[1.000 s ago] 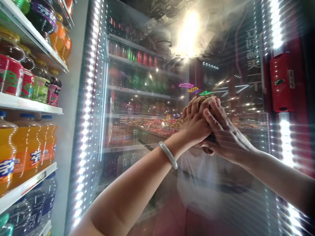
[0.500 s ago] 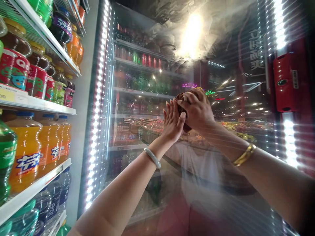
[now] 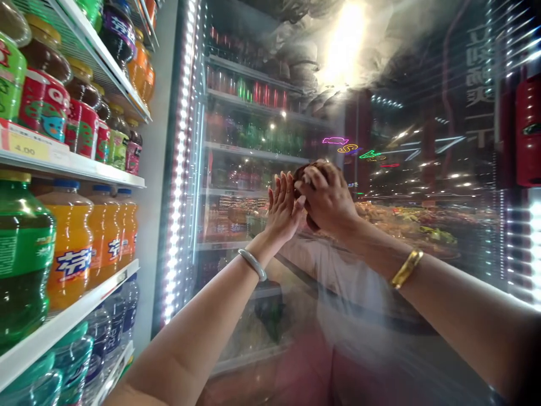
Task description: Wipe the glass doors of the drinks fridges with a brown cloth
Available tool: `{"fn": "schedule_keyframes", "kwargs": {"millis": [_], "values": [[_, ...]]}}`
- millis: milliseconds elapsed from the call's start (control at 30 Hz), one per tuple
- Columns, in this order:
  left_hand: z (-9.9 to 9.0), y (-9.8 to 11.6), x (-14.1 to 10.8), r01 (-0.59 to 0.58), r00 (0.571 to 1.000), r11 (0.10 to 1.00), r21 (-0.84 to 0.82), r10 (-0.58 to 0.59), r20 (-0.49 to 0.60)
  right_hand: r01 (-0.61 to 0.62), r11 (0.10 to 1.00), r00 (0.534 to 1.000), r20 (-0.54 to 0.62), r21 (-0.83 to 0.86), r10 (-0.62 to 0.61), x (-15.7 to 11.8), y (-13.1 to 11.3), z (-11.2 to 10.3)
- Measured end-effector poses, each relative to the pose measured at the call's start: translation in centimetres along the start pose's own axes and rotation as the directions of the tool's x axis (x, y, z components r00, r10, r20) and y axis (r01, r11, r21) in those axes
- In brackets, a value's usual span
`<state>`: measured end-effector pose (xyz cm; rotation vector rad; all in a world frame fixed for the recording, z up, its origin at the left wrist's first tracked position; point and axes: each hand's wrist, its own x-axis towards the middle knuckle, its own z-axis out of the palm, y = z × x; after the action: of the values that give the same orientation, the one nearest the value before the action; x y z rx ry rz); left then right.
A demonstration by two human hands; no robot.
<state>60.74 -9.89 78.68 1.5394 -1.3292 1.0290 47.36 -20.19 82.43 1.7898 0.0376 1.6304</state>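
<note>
Glass (image 3: 406, 180), L hand (image 3: 282, 211), R hand (image 3: 335, 200) mid-pane, off edges (image 3: 181, 146)

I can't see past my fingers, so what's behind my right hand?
By your right hand, a brown patch shows on or in the glass, unclear what. Anything directly behind is covered.

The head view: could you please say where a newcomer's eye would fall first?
Probably on the glaring white light at the top, right of centre. Then come the bare left hand and right hand near the middle, before reflective glass. Blue-capped clear plastic bottles of orange drink stand at left.
</note>
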Motion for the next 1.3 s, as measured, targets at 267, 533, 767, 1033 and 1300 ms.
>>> {"fn": "schedule_keyframes", "kwargs": {"millis": [267,533,767,1033,1300], "values": [[-1.6,-3.5,-2.3,-0.078,0.996,0.994,0.078,0.075,0.048,0.087,0.995,0.996,0.015,-0.038,-0.086,-1.6,2.5,-1.2],[-4.1,-6.3,-2.0,0.014,0.998,0.994,0.107,-0.02,0.059,0.176,0.982,0.982,0.052,0.066,-0.18,1.0,-5.1,2.9],[-4.7,-8.2,-4.1,-0.018,0.994,0.995,0.099,0.007,0.106,0.191,0.981,0.98,0.053,0.037,-0.193,0.6,-2.4,2.6],[-6.4,-10.7,-4.5,0.094,0.992,0.991,0.094,-0.101,0.075,0.128,0.984,0.981,0.127,0.125,-0.144,2.8,-8.7,5.6],[-7.7,-12.7,-5.9,0.126,0.987,0.988,0.087,-0.134,0.087,0.165,0.975,0.982,0.07,0.148,-0.177,3.2,-6.8,6.1]]}}
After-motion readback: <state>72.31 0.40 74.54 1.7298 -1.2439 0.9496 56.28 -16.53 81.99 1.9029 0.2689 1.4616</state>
